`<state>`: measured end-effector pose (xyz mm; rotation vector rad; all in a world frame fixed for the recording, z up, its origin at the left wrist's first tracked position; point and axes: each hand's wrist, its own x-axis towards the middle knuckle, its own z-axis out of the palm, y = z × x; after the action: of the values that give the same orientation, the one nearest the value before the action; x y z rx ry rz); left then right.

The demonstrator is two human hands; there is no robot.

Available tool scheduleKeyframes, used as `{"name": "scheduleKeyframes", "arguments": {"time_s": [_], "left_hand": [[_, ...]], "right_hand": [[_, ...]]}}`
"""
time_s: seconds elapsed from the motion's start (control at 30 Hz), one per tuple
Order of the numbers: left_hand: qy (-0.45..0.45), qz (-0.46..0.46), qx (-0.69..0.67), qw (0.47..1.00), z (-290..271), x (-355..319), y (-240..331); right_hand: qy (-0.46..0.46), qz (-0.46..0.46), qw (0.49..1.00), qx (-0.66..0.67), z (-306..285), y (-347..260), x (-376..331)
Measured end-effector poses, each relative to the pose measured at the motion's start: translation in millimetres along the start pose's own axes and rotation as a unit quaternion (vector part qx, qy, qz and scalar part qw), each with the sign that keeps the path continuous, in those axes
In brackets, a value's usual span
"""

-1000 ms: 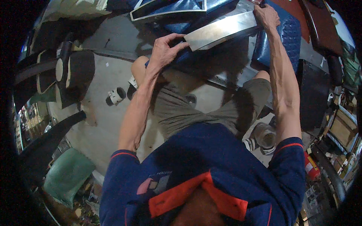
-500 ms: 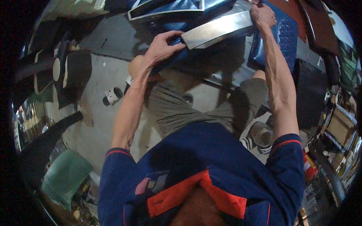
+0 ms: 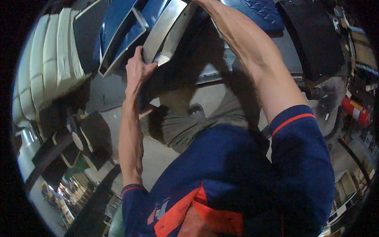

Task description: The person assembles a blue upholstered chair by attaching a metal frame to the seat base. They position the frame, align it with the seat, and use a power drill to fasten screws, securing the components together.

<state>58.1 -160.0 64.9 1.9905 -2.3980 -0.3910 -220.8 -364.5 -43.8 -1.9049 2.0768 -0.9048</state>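
A long, slightly curved silver metal strip (image 3: 162,31) slants up to the top edge, with a second metal face beside it. My left hand (image 3: 138,68) grips its near end, thumb on one side and fingers on the other. At the strip's far end, my right hand (image 3: 200,1) is almost wholly cut off by the top edge, so its fingers are hidden. A blue panel with a pale angular frame (image 3: 121,42) lies just left of the strip.
Blue quilted padding (image 3: 256,15) lies at the upper right, beside a black panel (image 3: 310,41). A pale ribbed cushion (image 3: 47,65) stands at the far left. Farther right is a red fire extinguisher (image 3: 355,110). My knees are below the work surface.
The metal strip has swung from nearly level to steeply slanted and shifted left. My left hand has moved left and down with its near end; my right hand has gone up and left to the top edge.
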Motion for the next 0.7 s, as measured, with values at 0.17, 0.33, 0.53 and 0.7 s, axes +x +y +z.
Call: {"name": "scheduleKeyframes", "arguments": {"time_s": [0.17, 0.33, 0.53, 0.7], "left_hand": [[-0.014, -0.012, -0.031, 0.999, 0.9, 1.8, 15.4], [-0.033, -0.017, -0.035, 0.999, -11.2, -3.3, 14.4], [-0.039, -0.007, -0.067, 0.997, -4.7, 4.7, 26.7], [-0.121, 0.002, -0.036, 0.992, -17.5, 24.4, 32.9]], "right_hand": [[0.162, -0.413, 0.893, -0.073, 31.1, 63.2, 34.7], [0.259, -0.353, 0.898, -0.032, 9.4, 36.8, 16.7], [0.037, -0.017, 0.997, 0.062, -35.9, 40.2, -3.0], [0.016, 0.023, 1.0, -0.004, -38.2, 37.1, 0.7]]}}
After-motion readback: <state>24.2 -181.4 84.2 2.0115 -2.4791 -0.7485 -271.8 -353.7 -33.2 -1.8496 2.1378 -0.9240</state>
